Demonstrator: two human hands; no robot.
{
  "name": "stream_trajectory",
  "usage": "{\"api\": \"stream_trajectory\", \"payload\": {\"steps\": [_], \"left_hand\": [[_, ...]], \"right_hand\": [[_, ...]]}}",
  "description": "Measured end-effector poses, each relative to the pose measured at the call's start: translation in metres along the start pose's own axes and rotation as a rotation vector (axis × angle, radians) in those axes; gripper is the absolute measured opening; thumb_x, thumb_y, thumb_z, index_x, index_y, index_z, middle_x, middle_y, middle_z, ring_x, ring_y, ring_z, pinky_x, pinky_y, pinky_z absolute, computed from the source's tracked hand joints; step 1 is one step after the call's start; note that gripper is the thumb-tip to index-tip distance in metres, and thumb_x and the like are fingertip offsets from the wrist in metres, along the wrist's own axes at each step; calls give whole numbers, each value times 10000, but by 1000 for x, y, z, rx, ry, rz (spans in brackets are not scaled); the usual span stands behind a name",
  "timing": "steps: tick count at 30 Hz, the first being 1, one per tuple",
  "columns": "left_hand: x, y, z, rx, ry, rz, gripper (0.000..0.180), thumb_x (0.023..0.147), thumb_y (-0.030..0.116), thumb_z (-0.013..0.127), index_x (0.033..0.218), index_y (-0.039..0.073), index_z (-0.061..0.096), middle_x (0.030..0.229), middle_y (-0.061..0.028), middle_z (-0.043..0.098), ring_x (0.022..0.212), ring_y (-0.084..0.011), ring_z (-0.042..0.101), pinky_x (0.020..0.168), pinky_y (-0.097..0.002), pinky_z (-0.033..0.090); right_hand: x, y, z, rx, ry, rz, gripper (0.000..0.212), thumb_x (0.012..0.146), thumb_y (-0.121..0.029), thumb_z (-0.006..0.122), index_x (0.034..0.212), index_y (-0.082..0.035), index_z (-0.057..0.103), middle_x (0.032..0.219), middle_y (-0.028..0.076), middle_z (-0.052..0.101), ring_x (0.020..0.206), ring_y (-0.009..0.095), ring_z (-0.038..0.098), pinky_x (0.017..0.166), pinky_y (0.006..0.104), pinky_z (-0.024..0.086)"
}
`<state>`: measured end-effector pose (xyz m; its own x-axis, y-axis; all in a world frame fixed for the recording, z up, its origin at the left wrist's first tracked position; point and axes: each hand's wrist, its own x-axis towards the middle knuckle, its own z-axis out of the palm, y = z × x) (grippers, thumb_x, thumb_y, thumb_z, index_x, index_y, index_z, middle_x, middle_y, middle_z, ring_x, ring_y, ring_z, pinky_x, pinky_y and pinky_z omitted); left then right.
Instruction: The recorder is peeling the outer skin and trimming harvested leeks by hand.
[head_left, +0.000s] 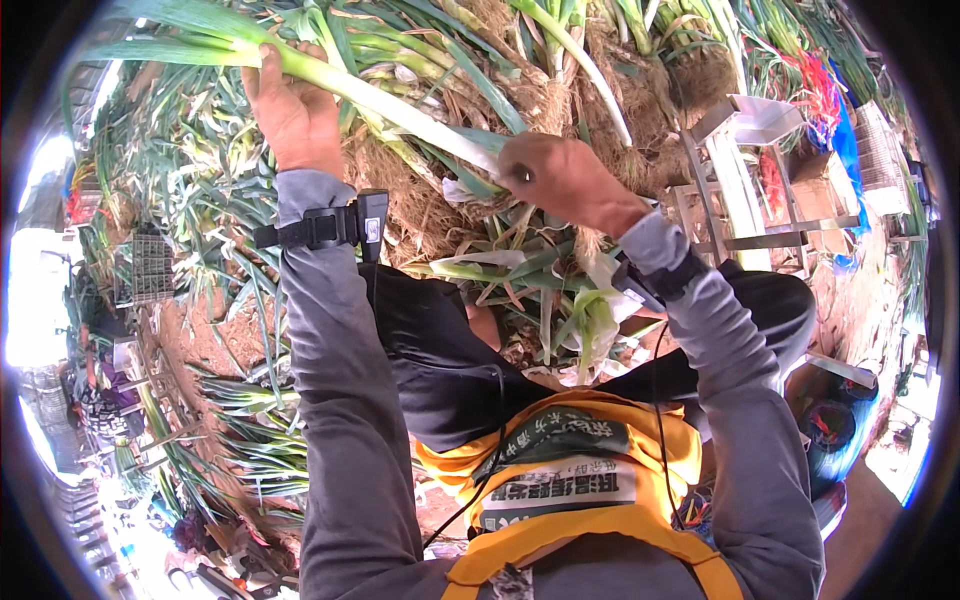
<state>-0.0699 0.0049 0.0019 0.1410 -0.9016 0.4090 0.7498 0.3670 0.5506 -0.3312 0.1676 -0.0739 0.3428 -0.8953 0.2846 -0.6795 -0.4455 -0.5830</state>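
Observation:
A long leek [390,103] slants across the upper middle, its green leaves at the upper left and its white end lower right. My left hand [295,118] is closed around it where the leaves meet the pale stalk. At the white end, my right hand [565,178] is curled shut against the stalk; a small dark spot shows between its fingers, too small to name. Below the right hand, peeled leaves [595,325] lie in a loose heap between my legs. Behind both hands are piled leeks with tangled brown roots [415,215].
More leeks [260,425] lie in rows on the ground at the left. A metal stand [745,240] with a tray is at the right, beside a cardboard box [825,205]. Red and blue plastic strips [822,90] hang beyond it. A grey wire crate [150,268] stands far left.

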Motion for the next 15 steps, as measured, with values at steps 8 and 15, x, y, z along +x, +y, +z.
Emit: {"api": "stream_trajectory", "payload": {"steps": [8, 15], "left_hand": [[6, 15, -16, 179, 170, 167, 304, 979, 82, 570, 1262, 51, 462, 1029, -143, 546, 883, -295, 584, 753, -412, 563], [19, 23, -45, 271, 222, 139, 381, 972, 123, 596, 1323, 91, 451, 1038, -113, 560, 848, -266, 590, 755, -428, 527]], "right_hand": [[-59, -1, -26, 915, -110, 349, 134, 965, -125, 639, 1018, -12, 591, 870, 79, 672, 621, 126, 669, 521, 242, 541], [-152, 34, 0, 596, -345, 595, 185, 929, -145, 690, 1027, -3, 624, 805, 68, 682, 647, 116, 663, 571, 266, 541]]}}
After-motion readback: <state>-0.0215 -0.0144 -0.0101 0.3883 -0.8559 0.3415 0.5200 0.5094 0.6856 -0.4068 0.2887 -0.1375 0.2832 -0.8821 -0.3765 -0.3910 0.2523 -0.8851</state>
